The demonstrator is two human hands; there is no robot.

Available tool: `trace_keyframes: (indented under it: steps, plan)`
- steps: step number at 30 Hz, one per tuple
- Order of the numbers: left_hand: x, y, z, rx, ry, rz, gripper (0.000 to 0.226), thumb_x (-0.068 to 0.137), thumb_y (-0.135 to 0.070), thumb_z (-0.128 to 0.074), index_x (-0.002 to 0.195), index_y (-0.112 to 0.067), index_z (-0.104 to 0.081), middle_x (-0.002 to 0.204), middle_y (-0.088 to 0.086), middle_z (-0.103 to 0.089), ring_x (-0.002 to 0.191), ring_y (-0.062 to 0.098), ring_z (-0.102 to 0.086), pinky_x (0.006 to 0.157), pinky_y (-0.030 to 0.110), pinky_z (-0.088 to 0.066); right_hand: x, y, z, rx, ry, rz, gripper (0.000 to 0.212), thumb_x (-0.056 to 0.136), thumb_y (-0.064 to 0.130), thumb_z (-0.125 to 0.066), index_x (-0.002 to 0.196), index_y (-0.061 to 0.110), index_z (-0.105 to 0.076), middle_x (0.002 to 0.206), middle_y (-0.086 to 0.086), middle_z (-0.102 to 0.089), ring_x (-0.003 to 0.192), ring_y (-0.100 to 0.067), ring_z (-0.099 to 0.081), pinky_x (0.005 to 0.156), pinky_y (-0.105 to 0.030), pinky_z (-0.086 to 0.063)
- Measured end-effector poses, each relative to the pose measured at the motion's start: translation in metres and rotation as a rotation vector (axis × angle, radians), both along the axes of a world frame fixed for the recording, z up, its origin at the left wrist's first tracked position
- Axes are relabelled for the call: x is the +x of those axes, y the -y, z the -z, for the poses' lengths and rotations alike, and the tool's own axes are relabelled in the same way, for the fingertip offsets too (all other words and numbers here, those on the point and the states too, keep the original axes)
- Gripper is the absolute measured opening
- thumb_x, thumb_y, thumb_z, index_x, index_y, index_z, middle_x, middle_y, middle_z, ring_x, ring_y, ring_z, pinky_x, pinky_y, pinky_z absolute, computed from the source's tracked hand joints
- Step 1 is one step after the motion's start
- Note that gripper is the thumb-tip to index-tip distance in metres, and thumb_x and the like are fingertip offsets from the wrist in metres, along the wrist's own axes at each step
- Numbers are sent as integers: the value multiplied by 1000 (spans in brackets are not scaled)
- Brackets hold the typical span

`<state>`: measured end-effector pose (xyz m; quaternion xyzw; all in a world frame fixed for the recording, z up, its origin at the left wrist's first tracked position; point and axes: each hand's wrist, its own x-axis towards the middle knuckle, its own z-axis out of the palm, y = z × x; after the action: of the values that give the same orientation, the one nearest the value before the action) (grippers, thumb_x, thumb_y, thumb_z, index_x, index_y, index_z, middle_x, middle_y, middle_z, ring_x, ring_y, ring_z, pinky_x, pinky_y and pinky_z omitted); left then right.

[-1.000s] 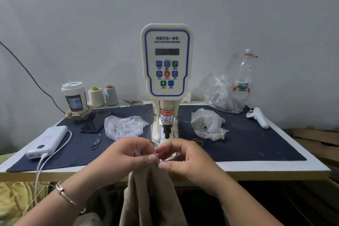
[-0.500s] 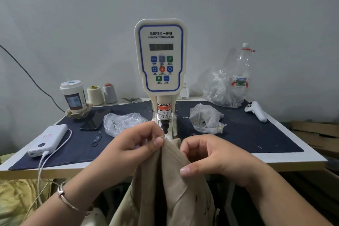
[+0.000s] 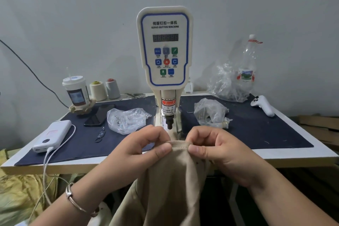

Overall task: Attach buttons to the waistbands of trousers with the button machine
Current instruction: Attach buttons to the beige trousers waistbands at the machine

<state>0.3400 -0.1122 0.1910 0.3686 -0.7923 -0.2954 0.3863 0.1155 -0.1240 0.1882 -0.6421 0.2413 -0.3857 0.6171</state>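
Observation:
Beige trousers [image 3: 170, 180] hang over the table's front edge. Their waistband edge [image 3: 179, 144] is stretched flat just in front of the button machine [image 3: 165, 47]. My left hand [image 3: 145, 147] pinches the waistband on its left side, thumb on top. On the right side, my right hand [image 3: 214, 149] pinches it the same way. The machine's black punch head [image 3: 169, 124] hangs directly behind the gap between my hands. The die below the punch is hidden by fabric and fingers.
On the dark blue mat [image 3: 256, 134] lie two clear bags of small parts [image 3: 126, 120] [image 3: 211, 113], a phone [image 3: 99, 115], a white power bank [image 3: 52, 135] with cable, and a white controller [image 3: 263, 105]. A cup [image 3: 76, 91], thread cones [image 3: 98, 91] and a plastic bottle [image 3: 247, 68] stand at the back.
My hands have moved apart and forward, spreading the bunched waistband into a flat edge right below the punch head.

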Motion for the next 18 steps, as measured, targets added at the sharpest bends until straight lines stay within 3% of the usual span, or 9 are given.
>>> trace_keyframes:
  steps: [4,8,11,14,18]
  plan:
    - [11,7,16,189,-75,44,27,78,-48,-68,67,-27,-57,89,-1,-52,89,12,-53,81,19,-39,-1,10,5,55,-36,-45,7,85,16,-62,80,11,-61,72,-1,-59,64,-9,-51,59,-17,-42]
    - [13,12,31,380,-291,184,31,80,-36,-69,70,-14,-51,86,12,-50,81,20,-48,70,24,-39,-3,21,10,61,-87,-30,10,85,18,-62,80,9,-60,70,1,-58,62,-7,-50,59,-15,-41]
    - [16,19,37,446,-379,167,29,79,-35,-70,71,-13,-53,73,9,-48,68,18,-44,62,22,-37,-6,34,14,7,-163,0,7,79,15,-67,78,10,-62,68,3,-58,62,-6,-50,61,-13,-41]
    - [19,27,45,498,-452,151,24,82,-29,-70,72,-14,-54,66,1,-48,60,12,-44,56,20,-38,-10,48,22,75,-168,-4,18,74,9,-68,91,2,-65,81,-8,-62,71,-11,-56,67,-16,-44]
    - [24,42,56,520,-478,69,23,82,-29,-65,71,-13,-52,64,1,-45,57,12,-40,53,22,-34,-6,68,33,159,-108,52,18,79,0,-64,95,9,-62,79,-4,-61,70,-15,-45,63,-28,-31]
